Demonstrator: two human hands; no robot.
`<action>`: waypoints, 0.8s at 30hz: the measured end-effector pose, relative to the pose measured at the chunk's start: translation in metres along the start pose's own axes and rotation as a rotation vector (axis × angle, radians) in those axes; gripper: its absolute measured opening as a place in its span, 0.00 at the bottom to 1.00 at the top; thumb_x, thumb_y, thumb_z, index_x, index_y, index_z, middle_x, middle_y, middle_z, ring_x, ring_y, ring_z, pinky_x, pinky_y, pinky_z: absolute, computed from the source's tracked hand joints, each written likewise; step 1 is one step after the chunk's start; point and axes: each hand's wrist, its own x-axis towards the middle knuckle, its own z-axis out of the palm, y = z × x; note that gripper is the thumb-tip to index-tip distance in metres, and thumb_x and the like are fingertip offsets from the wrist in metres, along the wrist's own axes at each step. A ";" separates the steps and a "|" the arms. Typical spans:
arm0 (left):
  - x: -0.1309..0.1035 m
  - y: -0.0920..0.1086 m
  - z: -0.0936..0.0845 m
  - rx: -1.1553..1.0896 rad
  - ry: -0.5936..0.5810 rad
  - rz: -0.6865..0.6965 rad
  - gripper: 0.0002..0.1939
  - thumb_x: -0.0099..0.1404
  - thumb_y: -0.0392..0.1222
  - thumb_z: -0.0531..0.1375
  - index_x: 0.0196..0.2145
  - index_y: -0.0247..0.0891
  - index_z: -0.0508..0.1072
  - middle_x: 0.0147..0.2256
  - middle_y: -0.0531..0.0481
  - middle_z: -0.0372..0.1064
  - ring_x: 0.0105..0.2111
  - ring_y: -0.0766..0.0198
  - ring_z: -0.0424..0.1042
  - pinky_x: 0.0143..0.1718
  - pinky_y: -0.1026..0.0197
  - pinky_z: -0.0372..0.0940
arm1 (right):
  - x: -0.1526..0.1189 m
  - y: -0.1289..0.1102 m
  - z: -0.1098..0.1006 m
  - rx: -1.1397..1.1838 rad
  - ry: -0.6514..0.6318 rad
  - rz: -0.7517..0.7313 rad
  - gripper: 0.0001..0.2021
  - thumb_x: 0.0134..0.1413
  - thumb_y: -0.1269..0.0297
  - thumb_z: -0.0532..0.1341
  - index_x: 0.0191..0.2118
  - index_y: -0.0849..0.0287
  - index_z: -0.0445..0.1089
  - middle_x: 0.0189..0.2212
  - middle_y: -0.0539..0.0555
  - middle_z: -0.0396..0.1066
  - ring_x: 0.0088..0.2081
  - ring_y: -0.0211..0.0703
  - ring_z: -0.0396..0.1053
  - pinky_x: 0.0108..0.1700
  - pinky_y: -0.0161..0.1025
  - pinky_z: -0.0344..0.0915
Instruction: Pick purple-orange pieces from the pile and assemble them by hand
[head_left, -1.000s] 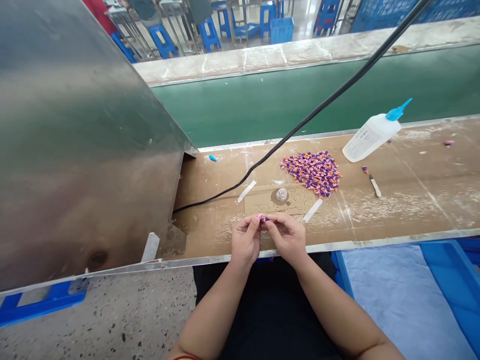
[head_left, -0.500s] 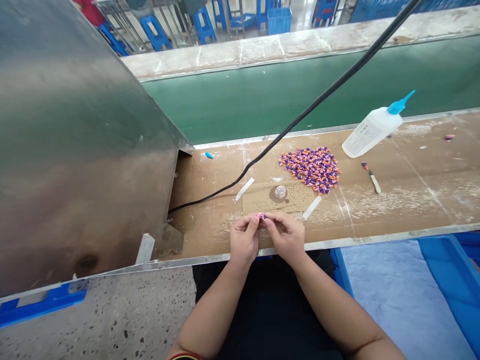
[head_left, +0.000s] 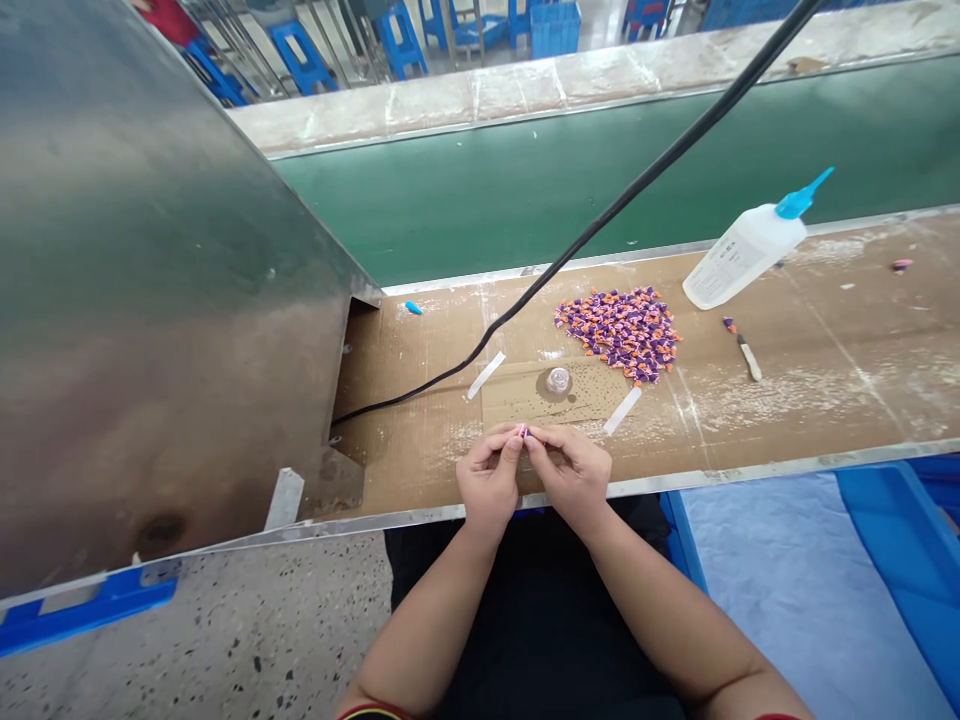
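Near the front edge of the cardboard-covered bench (head_left: 420,455), my left hand (head_left: 489,472) and my right hand (head_left: 570,468) meet fingertip to fingertip. Both pinch one small pink-and-purple piece (head_left: 524,432), mostly hidden by the fingers. Just beyond them, a small clear round container (head_left: 557,380) stands in a wet patch on a taped-down cardboard piece (head_left: 510,400). Behind it to the right lies a heap of small purple, orange and pink pieces (head_left: 622,330). They resemble the held one, but their exact kind is too small to tell.
A white bottle with a blue nozzle (head_left: 742,258) leans at the back right, near a small knife-like tool (head_left: 748,358). A black cable (head_left: 540,290) crosses above the bench. A metal cabinet (head_left: 172,300) blocks the left. A blue crate (head_left: 885,540) is at lower right.
The held piece has turned slightly between the fingertips, and my left fingers have shifted a little. The view has tilted slightly; the heap, container and bottle stay in place.
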 end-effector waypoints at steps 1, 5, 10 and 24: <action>0.000 0.001 0.000 0.021 -0.003 0.023 0.16 0.64 0.57 0.74 0.33 0.41 0.87 0.37 0.42 0.82 0.39 0.60 0.82 0.44 0.60 0.79 | 0.000 0.000 0.000 0.000 0.000 -0.005 0.05 0.68 0.68 0.67 0.41 0.53 0.82 0.36 0.53 0.84 0.34 0.42 0.83 0.38 0.38 0.82; -0.002 0.004 -0.001 0.092 -0.019 0.081 0.13 0.67 0.54 0.72 0.35 0.42 0.87 0.43 0.41 0.83 0.45 0.57 0.83 0.50 0.58 0.79 | 0.001 0.002 -0.001 -0.005 -0.010 0.011 0.06 0.69 0.66 0.66 0.41 0.52 0.82 0.36 0.54 0.84 0.35 0.44 0.83 0.39 0.40 0.83; -0.004 0.003 -0.004 0.117 -0.068 0.101 0.12 0.69 0.53 0.71 0.40 0.44 0.88 0.45 0.40 0.83 0.47 0.56 0.84 0.54 0.57 0.80 | 0.002 0.002 -0.002 0.033 -0.007 0.015 0.06 0.68 0.69 0.66 0.42 0.54 0.82 0.37 0.54 0.84 0.37 0.43 0.84 0.40 0.38 0.82; -0.004 0.000 -0.006 0.172 -0.115 0.204 0.09 0.71 0.49 0.69 0.44 0.45 0.87 0.46 0.42 0.83 0.48 0.57 0.85 0.53 0.58 0.81 | 0.000 0.002 0.000 0.053 0.011 0.020 0.05 0.68 0.71 0.66 0.42 0.55 0.80 0.38 0.53 0.84 0.38 0.41 0.84 0.42 0.35 0.82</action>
